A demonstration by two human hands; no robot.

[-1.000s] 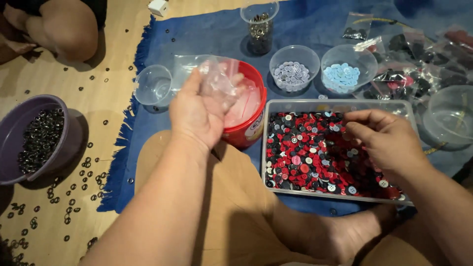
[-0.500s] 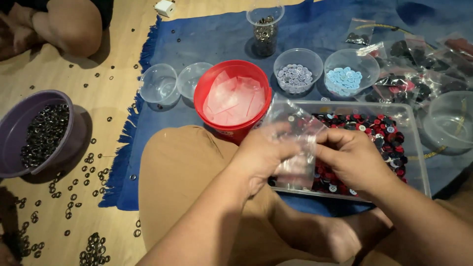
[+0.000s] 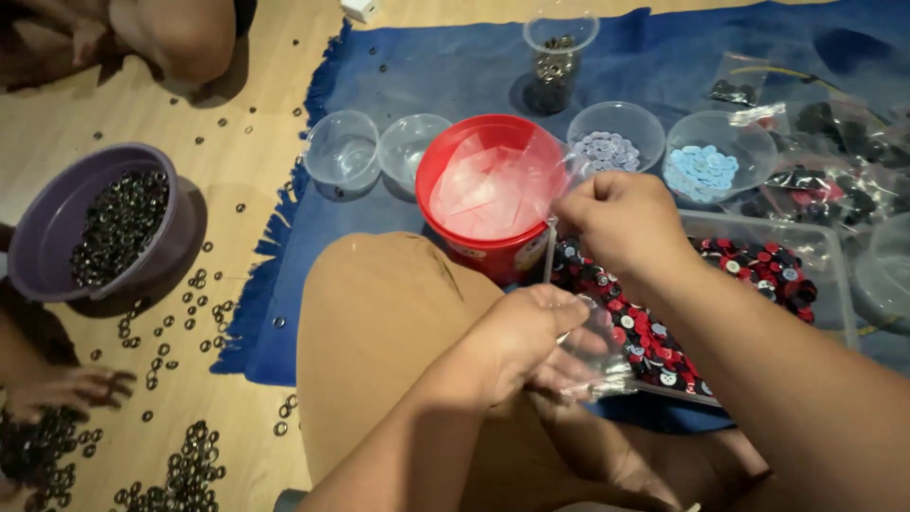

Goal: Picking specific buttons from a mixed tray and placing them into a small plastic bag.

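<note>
Clear plastic bag [image 3: 588, 351] at lower centre, over tray of red and black buttons [image 3: 758, 275]; left hand [image 3: 531, 337] grip pinching bag's lower part, right hand [image 3: 621, 223] grip pinching its top edge, beside red bucket [image 3: 493, 190]

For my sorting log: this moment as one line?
left hand: holds clear bag | right hand: pinches bag top | below: tray of buttons

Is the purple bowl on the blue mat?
No, the purple bowl stands on the wooden floor, left of the blue mat.
</note>
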